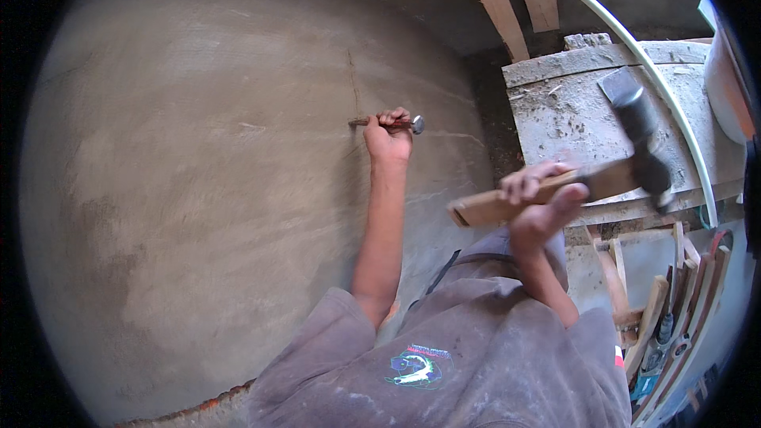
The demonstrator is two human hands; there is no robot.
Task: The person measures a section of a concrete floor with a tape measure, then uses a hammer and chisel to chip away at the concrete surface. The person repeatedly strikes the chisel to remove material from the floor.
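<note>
Brown wall [198, 150] shows a thin vertical line [353, 79], so I'd call chiselling early, bulk remaining; left hand [388, 141] clamped on chisel [418, 124], right hand [535, 210] on hammer [610, 180].

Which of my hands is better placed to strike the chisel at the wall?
Right, most likely. Your right hand grips the wooden-handled hammer, while your left hand is occupied holding the chisel with its tip at the wall and its round metal head pointing right.
</note>
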